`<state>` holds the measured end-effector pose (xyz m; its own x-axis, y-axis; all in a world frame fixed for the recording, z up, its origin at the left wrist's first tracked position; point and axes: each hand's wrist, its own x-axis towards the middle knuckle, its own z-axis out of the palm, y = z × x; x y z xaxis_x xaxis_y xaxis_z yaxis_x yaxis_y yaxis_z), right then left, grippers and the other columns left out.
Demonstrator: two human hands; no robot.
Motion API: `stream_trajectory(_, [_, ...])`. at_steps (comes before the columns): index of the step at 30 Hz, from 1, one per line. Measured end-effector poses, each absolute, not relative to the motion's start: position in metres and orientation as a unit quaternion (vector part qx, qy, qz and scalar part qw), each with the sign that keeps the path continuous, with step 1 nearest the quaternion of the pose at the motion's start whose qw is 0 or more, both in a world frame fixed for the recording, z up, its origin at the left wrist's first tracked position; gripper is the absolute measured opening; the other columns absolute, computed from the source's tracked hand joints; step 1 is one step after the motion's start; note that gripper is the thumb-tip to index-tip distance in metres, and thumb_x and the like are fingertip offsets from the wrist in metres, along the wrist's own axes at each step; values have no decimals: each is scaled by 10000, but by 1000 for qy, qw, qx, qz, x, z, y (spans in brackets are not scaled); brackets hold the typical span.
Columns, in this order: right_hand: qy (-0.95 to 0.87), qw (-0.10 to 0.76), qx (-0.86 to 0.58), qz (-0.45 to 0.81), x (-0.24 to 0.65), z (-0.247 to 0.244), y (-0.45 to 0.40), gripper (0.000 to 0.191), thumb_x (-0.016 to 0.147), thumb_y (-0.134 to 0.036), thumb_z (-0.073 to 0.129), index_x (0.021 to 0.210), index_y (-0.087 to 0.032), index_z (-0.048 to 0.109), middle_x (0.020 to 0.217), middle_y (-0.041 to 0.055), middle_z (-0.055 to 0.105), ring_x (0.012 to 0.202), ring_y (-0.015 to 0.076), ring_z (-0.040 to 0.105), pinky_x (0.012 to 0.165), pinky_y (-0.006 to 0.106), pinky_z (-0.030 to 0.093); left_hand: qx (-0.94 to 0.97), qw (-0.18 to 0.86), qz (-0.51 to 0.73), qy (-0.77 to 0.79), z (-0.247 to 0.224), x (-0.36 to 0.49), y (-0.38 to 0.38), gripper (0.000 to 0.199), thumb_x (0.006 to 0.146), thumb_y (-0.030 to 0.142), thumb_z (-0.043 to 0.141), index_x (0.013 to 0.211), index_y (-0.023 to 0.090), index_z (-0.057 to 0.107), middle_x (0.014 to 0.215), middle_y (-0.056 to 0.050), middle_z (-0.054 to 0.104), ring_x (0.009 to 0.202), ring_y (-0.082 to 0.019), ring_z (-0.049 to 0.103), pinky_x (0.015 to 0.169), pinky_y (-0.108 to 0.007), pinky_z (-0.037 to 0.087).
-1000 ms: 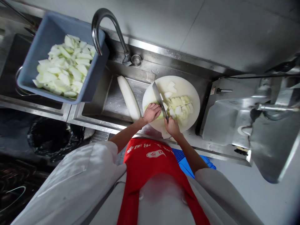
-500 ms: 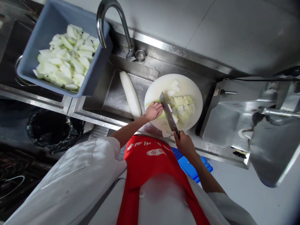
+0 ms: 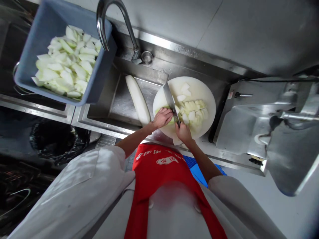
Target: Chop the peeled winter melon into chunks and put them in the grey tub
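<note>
My right hand (image 3: 183, 132) grips the handle of a kitchen knife (image 3: 169, 96), its broad blade pointing away from me across the left half of a round white cutting board (image 3: 208, 96). Directly left of the blade, my left hand (image 3: 163, 118) presses with curled fingers on a pale green-white vegetable piece (image 3: 171, 121), mostly hidden beneath it. Right of the knife lie several cut vegetable chunks (image 3: 196, 108), with a few whiter bits (image 3: 185, 88) further back. A long, peeled white vegetable (image 3: 138, 99), perhaps a radish or gourd, rests over the sink left of the board.
A blue-grey bin (image 3: 98, 71) full of cut pale pieces (image 3: 64, 69) stands at upper left. A curved faucet (image 3: 126, 16) arches beside it above the steel sink (image 3: 119, 103). A black-bagged trash bin (image 3: 58, 139) sits below left; another steel basin (image 3: 239, 129) is at right.
My right hand and the knife have moved away from my body and slightly left, bringing the handle closer to my left hand. My left hand stays on the vegetable piece.
</note>
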<state>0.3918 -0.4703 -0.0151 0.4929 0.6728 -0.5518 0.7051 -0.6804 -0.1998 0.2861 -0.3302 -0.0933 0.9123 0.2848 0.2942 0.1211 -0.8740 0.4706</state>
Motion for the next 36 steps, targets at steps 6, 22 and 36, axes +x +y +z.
stream_trajectory(6, [412, 35, 861, -296, 400, 14, -486, 328, 1081, -367, 417, 1101, -104, 612, 969, 169, 725, 931, 254, 692, 758, 282, 405, 949, 228, 182, 115, -94, 282, -329, 320, 1071, 289, 367, 986, 175, 654, 971, -92, 670, 905, -227, 531, 805, -406, 418])
stream_trajectory(22, [368, 79, 853, -362, 381, 30, -522, 308, 1079, -369, 405, 1077, -122, 589, 896, 145, 715, 848, 247, 686, 666, 275, 362, 948, 256, 151, 110, -99, 283, -330, 315, 1050, 263, 370, 1051, 183, 674, 1086, -102, 678, 965, -234, 558, 866, -420, 426])
stream_trajectory(36, [403, 53, 861, -305, 388, 23, -494, 335, 1086, -373, 398, 1112, -104, 596, 935, 155, 722, 866, 247, 683, 706, 289, 380, 940, 282, 167, 100, -100, 277, -323, 296, 1055, 252, 370, 1003, 171, 650, 1014, -110, 650, 946, -218, 571, 856, -399, 459])
